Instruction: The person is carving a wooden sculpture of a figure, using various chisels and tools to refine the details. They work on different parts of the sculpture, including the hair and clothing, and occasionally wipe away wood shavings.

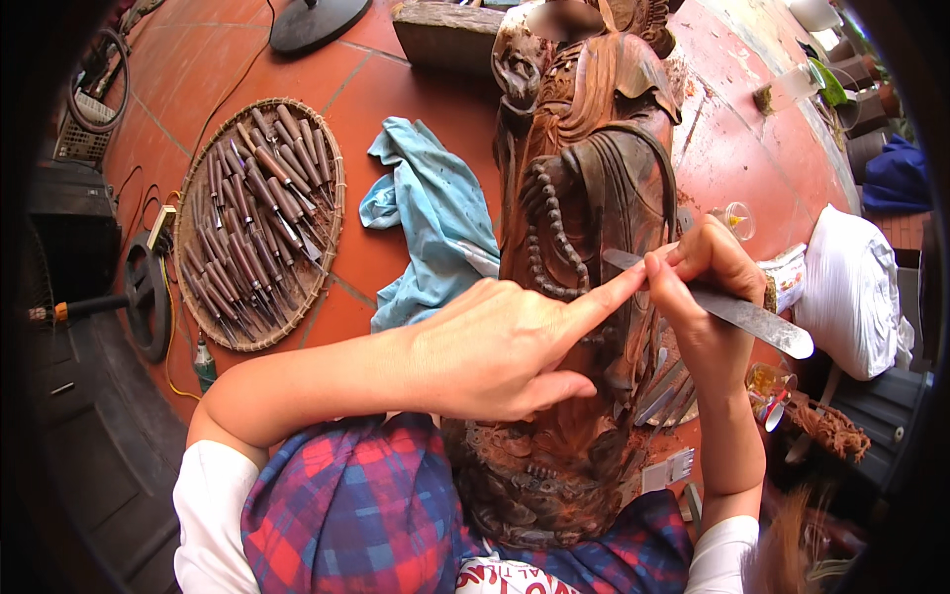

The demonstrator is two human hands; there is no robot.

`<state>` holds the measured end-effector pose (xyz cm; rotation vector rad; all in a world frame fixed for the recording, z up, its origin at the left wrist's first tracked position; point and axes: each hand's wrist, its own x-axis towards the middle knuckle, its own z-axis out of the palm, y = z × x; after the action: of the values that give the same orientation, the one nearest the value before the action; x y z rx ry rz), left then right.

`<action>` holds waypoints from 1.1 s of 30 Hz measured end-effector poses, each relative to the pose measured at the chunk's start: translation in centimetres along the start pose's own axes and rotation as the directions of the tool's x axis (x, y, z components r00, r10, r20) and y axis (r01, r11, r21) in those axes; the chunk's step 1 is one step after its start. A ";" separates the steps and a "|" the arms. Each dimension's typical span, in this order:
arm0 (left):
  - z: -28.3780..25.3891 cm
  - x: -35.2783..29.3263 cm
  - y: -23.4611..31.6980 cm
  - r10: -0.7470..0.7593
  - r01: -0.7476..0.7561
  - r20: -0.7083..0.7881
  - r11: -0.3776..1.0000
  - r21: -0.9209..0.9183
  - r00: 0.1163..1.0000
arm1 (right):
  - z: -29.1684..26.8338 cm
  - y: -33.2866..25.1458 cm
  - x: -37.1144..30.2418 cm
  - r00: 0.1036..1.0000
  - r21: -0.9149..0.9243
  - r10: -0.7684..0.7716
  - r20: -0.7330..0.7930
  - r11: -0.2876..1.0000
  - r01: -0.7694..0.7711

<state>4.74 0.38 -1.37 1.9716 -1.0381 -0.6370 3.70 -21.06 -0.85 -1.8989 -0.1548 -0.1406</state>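
A carved wooden statue (584,188) in draped robes, with a string of beads, stands upright between my knees. My right hand (708,282) is closed around a flat grey metal scraper blade (757,325), held at the statue's right side. Its broad rounded end sticks out to the right, and its narrow tip shows left of my fingers. Across the front of the statue reaches my left hand (520,342), its index finger stretched out to the blade beside my right fingertips. My left thumb is held apart, and the other left fingers are mostly hidden.
A round woven tray (336,213) full of wooden-handled chisels lies on the tiled floor at left. Beside it is a crumpled light-blue cloth (435,213). To the right stand a white sack (853,292) and a jar (770,386). A dark wooden block (445,38) lies behind.
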 end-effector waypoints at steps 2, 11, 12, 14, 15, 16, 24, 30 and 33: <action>0.6 -0.3 -0.3 0.004 -0.003 0.021 1.000 -0.007 1.000 | -0.6 0.7 -0.6 0.989 -0.067 -0.117 0.093 0.990 0.123; 0.9 -1.0 -0.3 0.014 -0.014 0.012 0.999 -0.041 1.000 | -0.6 -0.2 -0.5 0.980 -0.142 -0.126 0.151 0.979 0.148; 0.9 -1.1 -0.1 0.001 0.002 0.045 0.998 -0.070 0.999 | -1.1 -0.7 -0.4 0.971 -0.169 -0.088 0.221 0.977 0.127; -0.5 -0.6 0.3 -0.029 0.041 0.103 0.993 -0.114 0.994 | -0.7 -0.8 0.3 0.987 -0.171 -0.047 0.151 0.983 0.072; -0.8 -0.1 -0.2 0.006 -0.002 0.051 0.998 -0.066 0.999 | -0.3 -0.5 0.4 0.996 -0.114 -0.046 0.079 0.992 0.054; -0.9 0.1 -0.5 0.044 -0.044 0.000 0.999 -0.016 0.999 | 0.0 0.0 0.4 0.999 -0.055 -0.040 0.007 0.998 0.041; -1.3 0.6 -0.6 0.005 -0.008 -0.044 0.998 -0.061 0.999 | -0.3 0.3 0.7 0.998 0.026 0.066 0.001 0.997 -0.066; -0.9 0.2 0.0 -0.043 0.047 0.026 0.979 -0.197 0.999 | -0.9 -0.3 0.6 0.984 -0.037 0.160 0.076 0.987 -0.157; -1.2 0.8 -0.6 0.001 -0.004 -0.042 0.996 -0.085 0.999 | -0.1 1.3 0.7 0.999 0.052 -0.038 -0.037 0.998 0.040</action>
<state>6.32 0.40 -1.29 1.9018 -0.9726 -0.6262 4.59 -21.58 -1.86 -1.8403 -0.1697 -0.1955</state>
